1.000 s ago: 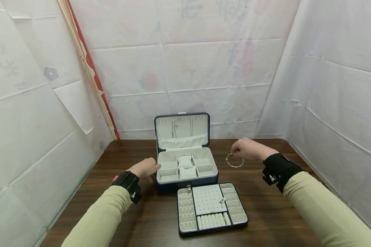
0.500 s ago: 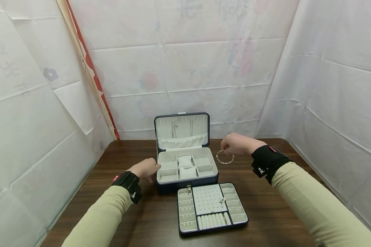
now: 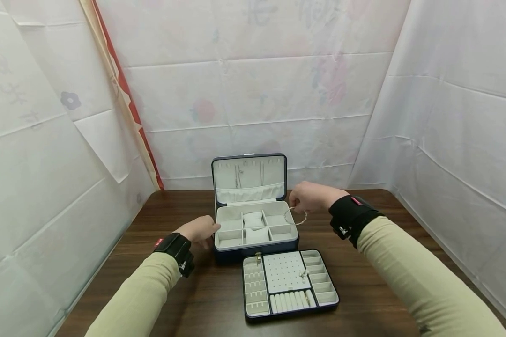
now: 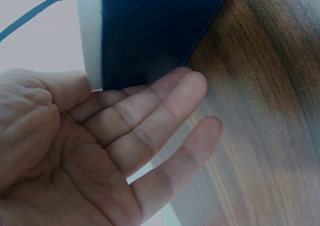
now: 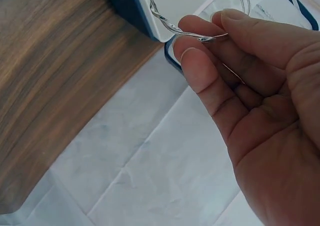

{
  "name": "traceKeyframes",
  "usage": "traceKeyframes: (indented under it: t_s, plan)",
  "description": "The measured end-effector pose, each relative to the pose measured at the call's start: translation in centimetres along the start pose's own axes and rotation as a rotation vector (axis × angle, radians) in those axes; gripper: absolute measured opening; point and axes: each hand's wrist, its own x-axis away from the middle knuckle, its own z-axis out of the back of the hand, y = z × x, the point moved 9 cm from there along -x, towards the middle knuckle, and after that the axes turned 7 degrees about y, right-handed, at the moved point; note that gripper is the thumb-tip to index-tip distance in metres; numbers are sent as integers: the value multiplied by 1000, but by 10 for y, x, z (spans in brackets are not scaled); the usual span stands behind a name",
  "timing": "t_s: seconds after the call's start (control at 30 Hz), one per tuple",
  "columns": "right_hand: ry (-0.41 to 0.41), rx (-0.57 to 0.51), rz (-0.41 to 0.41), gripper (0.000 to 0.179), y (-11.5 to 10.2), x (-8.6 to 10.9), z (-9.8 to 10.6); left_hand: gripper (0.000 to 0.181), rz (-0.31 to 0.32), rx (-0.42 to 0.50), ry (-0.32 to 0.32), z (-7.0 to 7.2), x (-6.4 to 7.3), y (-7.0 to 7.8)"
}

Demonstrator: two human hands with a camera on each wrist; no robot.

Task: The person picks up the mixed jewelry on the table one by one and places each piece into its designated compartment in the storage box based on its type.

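My right hand (image 3: 314,196) pinches a thin silver bangle (image 5: 172,29) between thumb and fingers, in the air over the right edge of the jewelry box (image 3: 236,255). The bangle's twisted band shows in the right wrist view, with part of it hidden by the fingers. The navy box stands with its lid (image 3: 250,175) raised, and white cushions (image 3: 253,220) fill its middle compartments. At the box's left side, my left hand (image 3: 197,229) holds the wall, thumb at the pale rim. Its other fingers (image 4: 185,95) lie along the navy outside wall (image 4: 150,35).
A navy-edged jewelry tray (image 3: 280,269) lies in front of the box, with ring rolls (image 3: 288,302) and small earrings (image 3: 303,275). Necklaces (image 3: 238,177) hang inside the lid. The brown wooden table (image 3: 371,290) ends at white cloth walls (image 3: 253,93) at the back and sides.
My right hand has moved left with the bangle, from beside the box to over its right edge. The left hand, box and tray have kept their places.
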Motion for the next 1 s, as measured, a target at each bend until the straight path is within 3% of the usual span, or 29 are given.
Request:
traceKeyframes:
  t_s: [0.3, 0.57, 1.0]
  plan:
    - [-35, 2, 44, 19, -13, -8, -1, 36, 6, 11, 4, 2, 1, 2]
    - [-23, 71, 109, 23, -23, -12, -14, 37, 14, 4, 9, 0, 1, 3]
    - [-62, 153, 98, 18, -27, -18, -38, 36, 15, -15, 17, 1, 1, 2]
